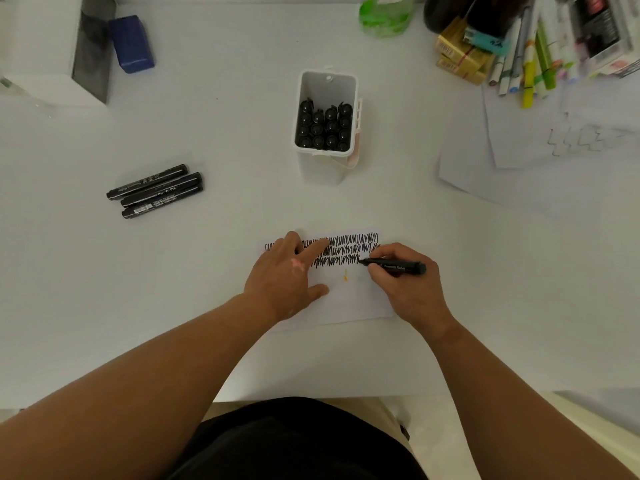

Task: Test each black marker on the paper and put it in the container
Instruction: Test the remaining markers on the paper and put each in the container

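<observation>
A small white paper (pixel 349 296) lies near the table's front edge, its upper part covered with rows of black scribbles. My left hand (pixel 287 275) presses flat on its left side, fingers spread. My right hand (pixel 405 282) grips an uncapped black marker (pixel 398 265) with its tip on the paper at the end of the third scribble row. Behind the paper stands a white container (pixel 327 168) holding several capped black markers upright. Three more black markers (pixel 156 192) lie side by side on the table to the left.
A blue box (pixel 131 43) and a white-and-grey box (pixel 52 53) sit at the back left. At the back right are a green bottle (pixel 384 15), gold boxes (pixel 460 57), a heap of coloured pens (pixel 533 64) and loose scribbled sheets (pixel 554 143).
</observation>
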